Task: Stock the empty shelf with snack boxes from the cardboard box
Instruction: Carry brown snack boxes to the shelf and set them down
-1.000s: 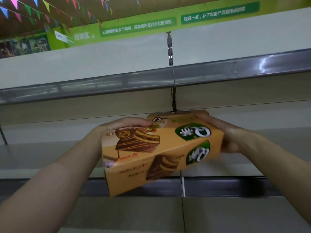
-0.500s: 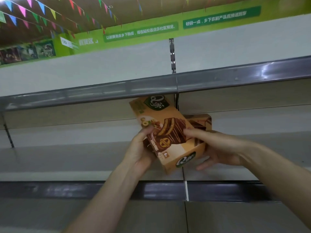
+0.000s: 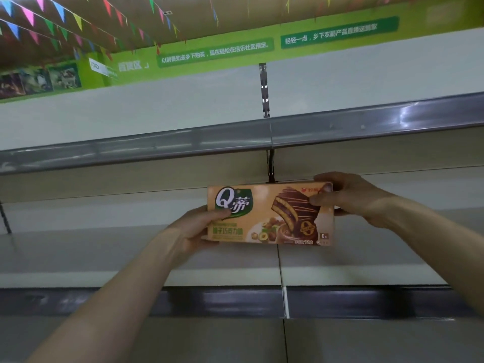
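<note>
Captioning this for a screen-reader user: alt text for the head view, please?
Two bare hands hold an orange snack box upright, front facing the camera, at a store shelf. The left hand grips its lower left corner, the right hand its upper right. A second shelf, green banner and coloured pennants are above.

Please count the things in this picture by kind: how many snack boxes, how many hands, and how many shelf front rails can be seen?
snack box: 1 in view
hands: 2, the left hand and the right hand, both gripping the box
shelf front rails: 2, the upper rail and the lower rail
Total: 5
</note>
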`<state>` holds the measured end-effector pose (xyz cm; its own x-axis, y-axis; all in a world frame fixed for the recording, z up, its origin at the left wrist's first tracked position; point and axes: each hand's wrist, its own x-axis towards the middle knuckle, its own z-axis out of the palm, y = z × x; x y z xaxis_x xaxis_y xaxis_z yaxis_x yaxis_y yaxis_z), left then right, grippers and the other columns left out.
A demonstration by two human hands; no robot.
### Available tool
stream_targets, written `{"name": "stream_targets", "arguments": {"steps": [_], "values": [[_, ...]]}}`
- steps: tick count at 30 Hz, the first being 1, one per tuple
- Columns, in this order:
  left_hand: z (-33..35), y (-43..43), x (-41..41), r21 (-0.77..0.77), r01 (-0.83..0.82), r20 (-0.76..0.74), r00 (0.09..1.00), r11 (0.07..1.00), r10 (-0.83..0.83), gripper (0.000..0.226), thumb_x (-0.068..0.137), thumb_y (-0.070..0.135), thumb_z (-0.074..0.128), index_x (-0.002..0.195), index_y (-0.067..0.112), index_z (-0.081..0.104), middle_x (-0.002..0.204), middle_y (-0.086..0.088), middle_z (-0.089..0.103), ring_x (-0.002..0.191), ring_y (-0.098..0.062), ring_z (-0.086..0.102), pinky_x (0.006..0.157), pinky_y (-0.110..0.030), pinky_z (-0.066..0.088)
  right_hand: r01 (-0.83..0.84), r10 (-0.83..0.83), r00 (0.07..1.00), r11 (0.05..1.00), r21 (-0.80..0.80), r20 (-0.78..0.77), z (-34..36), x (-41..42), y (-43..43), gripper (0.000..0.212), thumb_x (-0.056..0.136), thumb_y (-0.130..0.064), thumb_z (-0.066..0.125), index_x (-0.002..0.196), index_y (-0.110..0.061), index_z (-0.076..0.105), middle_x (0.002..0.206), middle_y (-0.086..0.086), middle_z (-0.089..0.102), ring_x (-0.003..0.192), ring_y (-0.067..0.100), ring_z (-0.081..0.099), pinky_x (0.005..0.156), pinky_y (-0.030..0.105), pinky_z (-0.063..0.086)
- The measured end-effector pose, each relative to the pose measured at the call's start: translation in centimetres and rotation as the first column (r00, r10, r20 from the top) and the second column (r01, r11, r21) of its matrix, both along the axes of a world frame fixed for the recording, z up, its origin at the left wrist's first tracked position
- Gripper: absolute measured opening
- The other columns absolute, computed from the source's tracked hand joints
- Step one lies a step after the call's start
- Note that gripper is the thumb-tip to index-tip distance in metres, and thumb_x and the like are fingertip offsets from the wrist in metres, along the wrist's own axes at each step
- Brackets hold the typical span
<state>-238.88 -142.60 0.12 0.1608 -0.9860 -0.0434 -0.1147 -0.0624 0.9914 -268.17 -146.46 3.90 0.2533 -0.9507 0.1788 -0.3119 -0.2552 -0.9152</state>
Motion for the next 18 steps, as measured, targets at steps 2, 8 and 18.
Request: {"name": "stream_targets", "arguments": {"steps": [2, 8, 18], "values": [[0.2, -1.2, 0.3, -0.026, 0.0, 0.075, 0.997, 1.0, 0.002, 0.037, 0.087, 0.021, 0.069, 0.122, 0.016, 0.06, 0.105, -0.006, 0.073, 0.101, -0.022, 0.066, 0.082, -0.036, 0.052, 0.024, -0.024, 1.0, 0.999, -0.034, 0.003, -0.2, 0.7, -0.5, 0.064, 0.083, -0.007, 0.072, 0.14, -0.018, 0.044, 0.126, 0.009, 0.055, 0.083, 0.014, 0.062, 0.062, 0.022, 0.049], [0.1, -2.1, -0.4, -0.01, 0.046, 0.39, 0.92, 0.999, -0.039, 0.055, 0.081, 0.009, 0.075, 0.129, 0.023, 0.052, 0.114, -0.003, 0.069, 0.092, -0.015, 0.068, 0.065, -0.032, 0.06, 0.007, -0.009, 0.993, 1.0, -0.011, -0.118, -2.4, 1.8, -1.1, 0.071, 0.082, -0.005, 0.071, 0.136, -0.029, 0.033, 0.1, -0.006, 0.058, 0.102, 0.022, 0.058, 0.085, 0.043, 0.053], [-0.3, -4.1, -1.9, -0.093, -0.041, 0.372, 0.925, 0.995, 0.073, 0.113, 0.078, 0.002, 0.077, 0.154, 0.022, -0.004, 0.138, -0.005, 0.052, 0.114, -0.026, 0.059, 0.051, -0.026, 0.051, 0.099, -0.101, 0.992, 0.995, -0.032, -0.075, -3.9, 2.0, -3.8, 0.081, 0.077, 0.005, 0.071, 0.143, -0.018, 0.029, 0.103, 0.0, 0.06, 0.104, 0.024, 0.059, 0.075, 0.042, 0.056]]}}
